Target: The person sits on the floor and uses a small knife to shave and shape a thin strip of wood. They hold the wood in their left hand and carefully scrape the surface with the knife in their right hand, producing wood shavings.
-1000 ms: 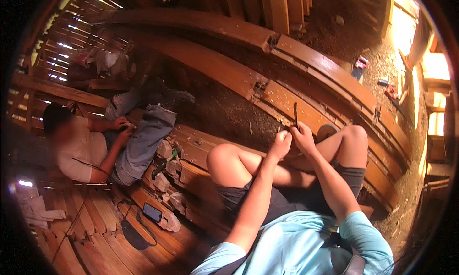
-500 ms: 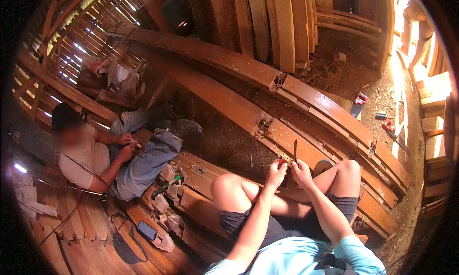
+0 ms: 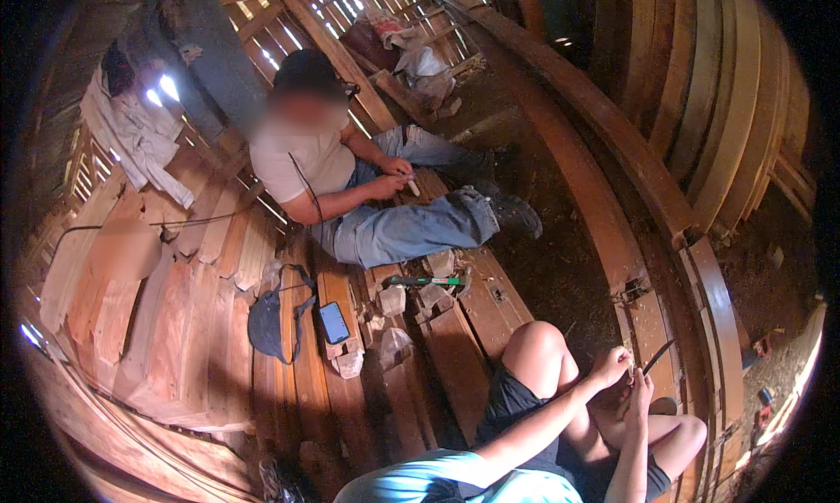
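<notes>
In front of my bent knees, both hands are held close together. My right hand (image 3: 641, 396) is closed around the handle of a knife (image 3: 658, 356), whose dark, narrow blade points up and to the right. Just left of it, my left hand (image 3: 611, 366) is pinched, its fingertips beside the knife. A small pale bit shows between the hands, too small to name. Below and behind them are my bare knees and dark shorts. Long brown wooden beams (image 3: 649, 324) with cut notches run past on the right.
Another person (image 3: 306, 144) sits on the planks at left, working a small pale piece in their hands. Between us lie a phone (image 3: 333, 323), a dark cap (image 3: 276, 319), a green-and-black tool (image 3: 426, 281) and wood offcuts (image 3: 392, 302). Curved boards (image 3: 717, 92) stand at far right.
My view has swung left, so the co-worker and planks appear farther right. My hands remain together, knife still in the right; its blade now leans right in the picture.
</notes>
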A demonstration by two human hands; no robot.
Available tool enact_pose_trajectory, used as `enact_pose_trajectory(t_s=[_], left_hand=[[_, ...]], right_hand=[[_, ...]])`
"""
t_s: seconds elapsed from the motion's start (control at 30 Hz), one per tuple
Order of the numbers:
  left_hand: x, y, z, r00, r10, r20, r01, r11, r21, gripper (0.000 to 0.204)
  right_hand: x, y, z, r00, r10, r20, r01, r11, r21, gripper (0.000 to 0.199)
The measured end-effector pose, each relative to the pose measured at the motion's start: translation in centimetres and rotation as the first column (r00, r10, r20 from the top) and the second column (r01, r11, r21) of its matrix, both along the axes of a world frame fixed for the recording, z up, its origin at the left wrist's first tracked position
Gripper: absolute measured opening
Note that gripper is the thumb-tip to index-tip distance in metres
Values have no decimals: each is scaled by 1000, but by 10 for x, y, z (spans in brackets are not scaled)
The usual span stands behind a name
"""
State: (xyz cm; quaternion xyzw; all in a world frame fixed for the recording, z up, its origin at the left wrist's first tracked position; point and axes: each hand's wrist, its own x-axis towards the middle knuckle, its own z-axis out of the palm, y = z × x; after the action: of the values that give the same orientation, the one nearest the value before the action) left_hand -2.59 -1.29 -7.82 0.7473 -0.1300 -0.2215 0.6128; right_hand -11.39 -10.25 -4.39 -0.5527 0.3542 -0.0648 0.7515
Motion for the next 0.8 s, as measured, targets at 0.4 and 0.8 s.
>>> enact_pose_trajectory(t_s=[0.4, 0.8], left_hand=[[2, -14, 12, 987, -10, -161, 20, 998, 60, 14], [-1, -12, 45, 989, -147, -4, 143, 955, 258, 18]], right_hand=[[2, -15, -5, 994, -14, -105, 14, 1000, 3, 14], [-7, -27, -16, 978, -144, -154, 141, 990, -26, 5]])
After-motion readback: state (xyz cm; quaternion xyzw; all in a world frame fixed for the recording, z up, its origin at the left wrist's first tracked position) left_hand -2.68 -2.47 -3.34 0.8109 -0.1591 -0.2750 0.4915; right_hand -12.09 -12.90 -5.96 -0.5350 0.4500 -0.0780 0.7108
